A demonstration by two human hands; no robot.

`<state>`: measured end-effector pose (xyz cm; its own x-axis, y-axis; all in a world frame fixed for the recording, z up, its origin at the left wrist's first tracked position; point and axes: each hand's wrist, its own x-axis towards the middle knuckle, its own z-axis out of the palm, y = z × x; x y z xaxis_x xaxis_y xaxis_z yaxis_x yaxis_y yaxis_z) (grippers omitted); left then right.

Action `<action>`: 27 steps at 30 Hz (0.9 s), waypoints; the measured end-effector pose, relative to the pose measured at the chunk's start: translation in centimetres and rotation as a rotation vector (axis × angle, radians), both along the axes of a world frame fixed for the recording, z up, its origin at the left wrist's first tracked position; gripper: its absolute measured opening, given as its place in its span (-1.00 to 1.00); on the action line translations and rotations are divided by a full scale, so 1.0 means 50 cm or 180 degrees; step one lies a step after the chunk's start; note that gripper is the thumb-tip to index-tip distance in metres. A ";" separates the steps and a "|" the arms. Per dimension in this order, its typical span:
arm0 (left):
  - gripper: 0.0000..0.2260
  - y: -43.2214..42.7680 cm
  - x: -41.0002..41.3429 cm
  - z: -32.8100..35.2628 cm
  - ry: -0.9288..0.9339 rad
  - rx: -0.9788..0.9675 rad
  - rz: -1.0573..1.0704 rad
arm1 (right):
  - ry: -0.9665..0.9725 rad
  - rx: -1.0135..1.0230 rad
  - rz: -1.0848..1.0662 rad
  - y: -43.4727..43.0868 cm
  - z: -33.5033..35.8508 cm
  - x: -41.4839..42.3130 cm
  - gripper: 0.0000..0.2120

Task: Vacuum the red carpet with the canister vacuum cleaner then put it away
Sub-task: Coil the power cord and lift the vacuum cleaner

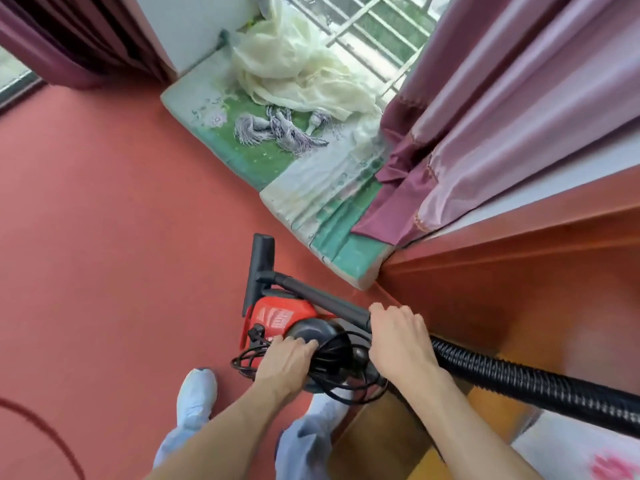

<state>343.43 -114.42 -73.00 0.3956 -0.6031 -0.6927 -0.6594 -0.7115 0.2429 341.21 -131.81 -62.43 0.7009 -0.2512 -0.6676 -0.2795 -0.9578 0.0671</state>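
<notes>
Canister vacuum (277,315) is a small red-bodied one with a dark grey round end, and its black cord (249,358) sits in loose loops at the near side. A black tube (322,299) runs over the top of it to a black nozzle (258,271) at the far end. A ribbed black hose (519,379) trails off to the right. It's down low over the red carpet (104,237), right by the corner of a wooden unit (519,271) and a green mat (249,157); hard to say if it's actually resting on the floor.

Both hands are on it from the near side. The left hand (284,362) has its fingers curled over the round end, by the cord loops. The right hand (398,341) is wrapped around the tube where it meets the hose, knuckles up, forearm reaching in from the lower right.
</notes>
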 end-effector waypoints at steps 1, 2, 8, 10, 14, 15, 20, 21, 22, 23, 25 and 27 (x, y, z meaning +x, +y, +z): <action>-0.76 -0.013 -0.004 -0.030 0.0005 0.0003 0.0002 | -0.0013 0.0023 -0.0034 -0.018 -0.031 -0.002 -0.74; -0.74 -0.028 -0.007 -0.059 0.0000 -0.0006 -0.0018 | -0.0022 0.0006 -0.0016 -0.035 -0.060 -0.001 -0.73; -0.72 -0.133 0.004 -0.174 -0.0097 -0.0327 -0.0131 | 0.0014 -0.0205 0.0308 -0.115 -0.183 0.015 -0.71; -0.72 -0.150 0.004 -0.209 -0.0028 -0.0337 -0.0155 | -0.0110 -0.0259 0.0299 -0.143 -0.214 0.012 -0.71; -0.68 -0.177 0.014 -0.279 -0.0096 -0.0329 -0.0191 | -0.0482 -0.0465 0.0560 -0.176 -0.280 -0.014 -0.72; -0.68 -0.187 0.016 -0.289 -0.0155 -0.0339 -0.0201 | -0.0653 -0.0472 0.0590 -0.180 -0.294 -0.024 -0.70; -0.48 -0.212 0.015 -0.311 -0.0375 -0.0429 -0.0558 | -0.1131 -0.0509 0.0827 -0.176 -0.333 -0.047 -0.66; -0.42 -0.206 0.019 -0.316 -0.0413 -0.0428 -0.0616 | -0.1155 -0.0477 0.0778 -0.173 -0.336 -0.047 -0.66; -0.36 -0.198 0.025 -0.320 -0.0460 -0.0388 -0.0681 | -0.1197 -0.0473 0.0748 -0.171 -0.339 -0.046 -0.67; -0.31 -0.188 0.031 -0.324 -0.0483 -0.0359 -0.0734 | -0.1192 -0.0485 0.0726 -0.167 -0.339 -0.045 -0.68; -0.20 -0.171 0.042 -0.332 -0.0497 -0.0181 -0.0802 | -0.1198 -0.0467 0.0678 -0.161 -0.338 -0.043 -0.67; -0.20 -0.160 0.050 -0.336 -0.0500 -0.0023 -0.0856 | -0.1268 -0.0395 0.0618 -0.156 -0.335 -0.048 -0.65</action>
